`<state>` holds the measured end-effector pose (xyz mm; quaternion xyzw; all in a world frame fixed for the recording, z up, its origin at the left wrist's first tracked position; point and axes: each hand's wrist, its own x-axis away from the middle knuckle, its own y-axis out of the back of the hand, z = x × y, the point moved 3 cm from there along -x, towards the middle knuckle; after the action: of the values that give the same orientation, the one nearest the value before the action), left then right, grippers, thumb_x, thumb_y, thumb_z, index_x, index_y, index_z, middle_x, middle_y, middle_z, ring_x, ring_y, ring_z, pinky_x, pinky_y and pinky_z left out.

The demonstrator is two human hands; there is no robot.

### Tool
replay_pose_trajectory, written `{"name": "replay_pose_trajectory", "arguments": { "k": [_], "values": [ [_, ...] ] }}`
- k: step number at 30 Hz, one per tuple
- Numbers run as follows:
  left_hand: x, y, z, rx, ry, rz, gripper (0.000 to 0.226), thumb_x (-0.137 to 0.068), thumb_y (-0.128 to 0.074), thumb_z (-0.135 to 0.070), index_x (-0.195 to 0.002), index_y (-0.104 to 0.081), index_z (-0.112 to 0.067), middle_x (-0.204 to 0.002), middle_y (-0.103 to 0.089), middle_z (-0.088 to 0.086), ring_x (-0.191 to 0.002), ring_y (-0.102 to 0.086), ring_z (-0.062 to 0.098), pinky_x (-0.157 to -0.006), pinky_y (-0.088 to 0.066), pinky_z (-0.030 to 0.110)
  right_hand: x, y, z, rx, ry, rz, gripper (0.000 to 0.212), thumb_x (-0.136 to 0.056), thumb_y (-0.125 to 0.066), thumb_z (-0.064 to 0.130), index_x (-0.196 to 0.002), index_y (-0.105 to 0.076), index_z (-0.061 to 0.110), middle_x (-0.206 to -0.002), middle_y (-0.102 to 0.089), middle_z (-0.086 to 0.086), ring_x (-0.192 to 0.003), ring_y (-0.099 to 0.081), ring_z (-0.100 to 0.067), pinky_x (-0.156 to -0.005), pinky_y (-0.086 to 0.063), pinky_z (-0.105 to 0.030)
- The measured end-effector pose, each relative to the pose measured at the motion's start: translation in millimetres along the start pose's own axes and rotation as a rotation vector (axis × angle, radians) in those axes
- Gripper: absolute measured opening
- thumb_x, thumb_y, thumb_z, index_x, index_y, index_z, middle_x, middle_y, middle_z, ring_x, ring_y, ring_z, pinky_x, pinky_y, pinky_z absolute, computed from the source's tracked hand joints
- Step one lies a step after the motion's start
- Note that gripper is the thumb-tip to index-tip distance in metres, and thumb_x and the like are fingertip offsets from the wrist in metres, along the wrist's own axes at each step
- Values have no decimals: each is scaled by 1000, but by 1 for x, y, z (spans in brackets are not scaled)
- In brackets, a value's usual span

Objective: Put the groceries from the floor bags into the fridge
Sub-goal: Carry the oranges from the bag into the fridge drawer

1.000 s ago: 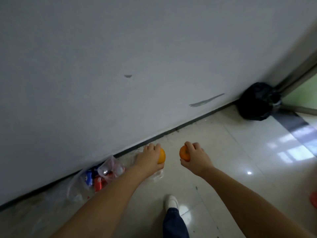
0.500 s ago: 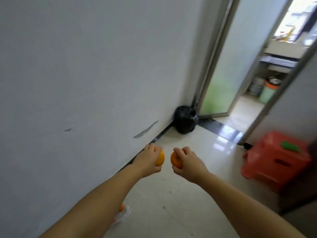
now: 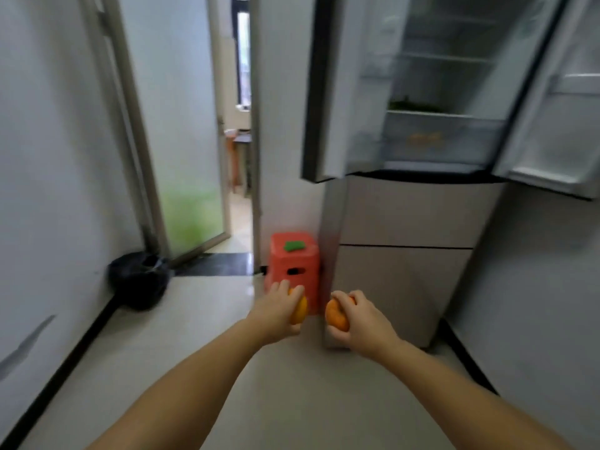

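Note:
My left hand (image 3: pixel 276 311) grips an orange (image 3: pixel 300 311), and my right hand (image 3: pixel 360 321) grips a second orange (image 3: pixel 336 316). Both hands are held out in front of me at mid-height. The fridge (image 3: pixel 406 222) stands ahead to the right with both upper doors swung open. Its shelves show through the opening, with greens (image 3: pixel 415 107) on a shelf and a clear drawer (image 3: pixel 431 139) holding orange fruit below. The floor bags are out of view.
A red plastic stool (image 3: pixel 292 267) with a green item on top sits left of the fridge. A black bin bag (image 3: pixel 139 280) lies by the left wall. An open doorway (image 3: pixel 238 157) is ahead. Pale floor tiles lie between me and the fridge.
My view has swung right, from the wall and floor bags to the open fridge. Both hands keep hold of their oranges. The bags have dropped out of sight.

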<state>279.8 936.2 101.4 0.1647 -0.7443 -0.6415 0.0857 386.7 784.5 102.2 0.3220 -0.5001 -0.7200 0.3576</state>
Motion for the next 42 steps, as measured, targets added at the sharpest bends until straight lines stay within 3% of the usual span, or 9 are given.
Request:
{"name": "replay_pose_trajectory", "arguments": {
  "k": [4, 8, 16, 24, 30, 38, 42],
  "values": [
    [-77, 7, -117, -25, -153, -38, 76, -78, -65, -39, -140, -27, -19, -132, -35, 8, -120, -38, 27, -90, -49, 41, 18, 67, -109, -2, -132, -107, 65, -82, -58, 51, -137, -28, 33, -128, -37, -2, -110, -49, -23, -87, -48, -34],
    [-145, 26, -184, -34, -264, -105, 75, -79, -65, -37, -140, -26, -17, -134, -34, 10, -123, -35, 29, -88, -49, 40, 10, 121, -182, -15, -217, -216, 66, -83, -60, 50, -139, -29, 32, -132, -36, -4, -112, -49, -26, -87, -49, -37],
    [-292, 60, -233, -33, -375, -256, 72, -80, -67, -37, -137, -26, -22, -134, -32, 6, -123, -35, 26, -85, -48, 36, -75, 195, -277, 10, -221, -366, 67, -84, -61, 48, -139, -27, 32, -134, -34, -4, -115, -49, -26, -90, -49, -36],
    [-492, 129, -282, 40, -453, -393, 66, -80, -67, -35, -134, -33, -18, -130, -36, 10, -121, -37, 30, -84, -48, 42, -199, 293, -377, 80, -219, -485, 67, -81, -65, 45, -138, -31, 31, -132, -37, -4, -113, -50, -26, -91, -49, -37],
    [-599, 165, -295, 202, -421, -454, 68, -78, -69, -34, -134, -34, -21, -130, -37, 8, -121, -38, 29, -92, -46, 44, -280, 364, -435, 64, -198, -601, 67, -81, -67, 42, -137, -32, 29, -133, -37, -6, -112, -50, -28, -91, -48, -38],
    [-730, 223, -265, 201, -271, -659, 67, -75, -71, -31, -132, -41, -16, -123, -42, 14, -119, -41, 33, -96, -42, 40, -437, 432, -476, 69, 110, -703, 64, -79, -70, 38, -133, -38, 26, -127, -40, -7, -108, -52, -30, -90, -49, -44],
    [-792, 244, -241, 94, -82, -476, 67, -77, -70, -35, -133, -38, -18, -127, -43, 14, -117, -46, 32, -94, -43, 39, -526, 456, -501, 52, 217, -578, 68, -76, -73, 41, -133, -38, 26, -125, -41, -9, -109, -52, -31, -93, -47, -38]
  ]
}}
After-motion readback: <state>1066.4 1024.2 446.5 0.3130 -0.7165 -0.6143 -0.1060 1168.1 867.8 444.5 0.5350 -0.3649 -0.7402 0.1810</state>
